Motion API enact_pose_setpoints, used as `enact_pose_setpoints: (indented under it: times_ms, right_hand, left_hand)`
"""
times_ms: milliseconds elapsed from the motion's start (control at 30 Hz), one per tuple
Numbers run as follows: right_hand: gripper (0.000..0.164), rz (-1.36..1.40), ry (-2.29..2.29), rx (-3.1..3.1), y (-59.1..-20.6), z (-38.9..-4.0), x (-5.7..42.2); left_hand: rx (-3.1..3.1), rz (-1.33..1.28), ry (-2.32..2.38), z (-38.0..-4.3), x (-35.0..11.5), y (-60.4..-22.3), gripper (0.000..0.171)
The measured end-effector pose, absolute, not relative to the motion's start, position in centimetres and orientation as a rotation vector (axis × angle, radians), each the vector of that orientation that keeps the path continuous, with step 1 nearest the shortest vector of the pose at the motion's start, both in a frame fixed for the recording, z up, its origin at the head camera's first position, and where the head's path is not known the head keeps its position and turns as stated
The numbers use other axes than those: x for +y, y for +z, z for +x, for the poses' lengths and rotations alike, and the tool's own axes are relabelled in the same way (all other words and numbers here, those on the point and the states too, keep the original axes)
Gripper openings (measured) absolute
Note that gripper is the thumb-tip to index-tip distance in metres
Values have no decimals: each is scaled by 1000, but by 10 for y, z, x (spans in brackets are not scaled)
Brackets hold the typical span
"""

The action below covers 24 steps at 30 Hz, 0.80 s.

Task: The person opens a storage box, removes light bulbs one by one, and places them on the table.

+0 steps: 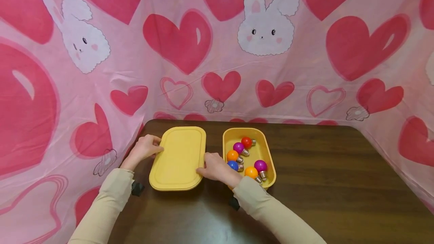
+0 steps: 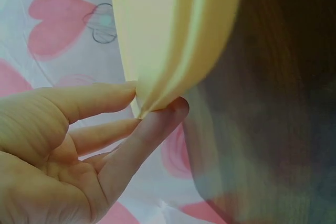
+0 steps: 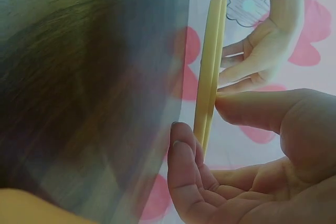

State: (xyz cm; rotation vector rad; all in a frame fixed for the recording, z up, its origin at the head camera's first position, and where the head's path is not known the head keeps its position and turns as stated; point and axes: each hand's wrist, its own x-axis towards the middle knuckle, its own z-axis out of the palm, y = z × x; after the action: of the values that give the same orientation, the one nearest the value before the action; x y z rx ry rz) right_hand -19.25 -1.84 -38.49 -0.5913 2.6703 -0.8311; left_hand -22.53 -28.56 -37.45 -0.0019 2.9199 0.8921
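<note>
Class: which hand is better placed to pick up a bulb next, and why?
Probably the right hand, beside the container holding the bulbs; the left hand is across the yellow lid. Both hands grip the lid.

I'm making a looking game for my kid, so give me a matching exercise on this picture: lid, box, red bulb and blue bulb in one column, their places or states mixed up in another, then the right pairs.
Column one
1. Lid
2. Box
3. Red bulb
4. Blue bulb

Column two
A. Inside, beside the left wall
B. Held by the left hand and the right hand
C. Inside, nearest the far end
D. On the table, with bulbs in it

Right pairs: 1-B, 2-D, 3-C, 4-A
</note>
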Motion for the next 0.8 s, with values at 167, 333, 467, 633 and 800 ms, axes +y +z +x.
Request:
enact_pose_setpoints:
  times_ms: [167, 333, 467, 633, 800]
  right_hand:
    - [28, -573, -803, 2678, -388, -194, -28]
    - [28, -552, -768, 2718, -394, -194, -38]
    - [27, -540, -747, 2733, -399, -192, -48]
    - [26, -517, -740, 2725, -405, -192, -52]
    - [25, -502, -728, 2742, -413, -193, -51]
  left_hand:
    - [2915, -9, 881, -226, -290, -379, 45]
    - [2930, -3, 850, -227, -293, -384, 43]
    - [2949, -27, 789, -227, -296, -387, 36]
    - [2933, -56, 812, -228, -298, -392, 36]
    - [2903, -81, 862, -230, -298, -402, 37]
